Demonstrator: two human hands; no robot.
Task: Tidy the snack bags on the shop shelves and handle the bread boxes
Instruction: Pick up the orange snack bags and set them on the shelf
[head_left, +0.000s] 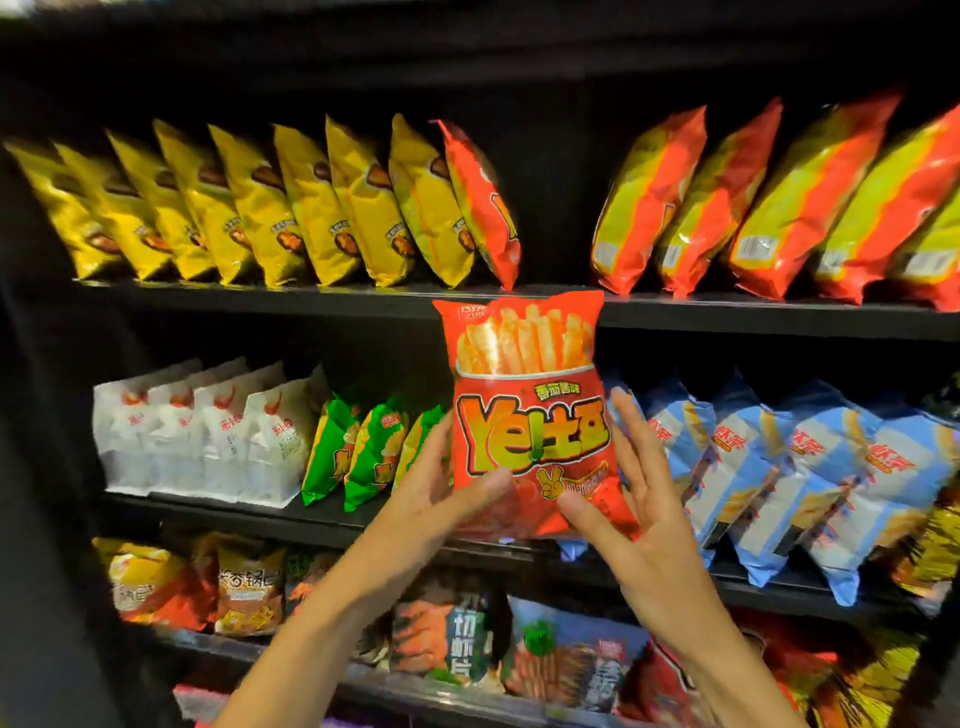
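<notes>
A red snack bag (524, 395) printed with fries and yellow-green lettering is held upright in front of the middle shelf, its top reaching the edge of the upper shelf (311, 301). My left hand (431, 499) holds its lower left side, thumb across the front and fingers behind. My right hand (641, 514) holds the lower right side, thumb on the front and fingers up along the bag's edge. A matching red bag (483, 208) stands on the upper shelf just above, beside a gap. No bread boxes are in view.
Yellow bags (260, 208) fill the upper shelf's left; red-and-yellow bags (769, 202) lean at its right. The middle shelf holds white bags (208, 431), green bags (358, 447) and blue bags (779, 467). Mixed snack packs (249, 587) crowd the lower shelves.
</notes>
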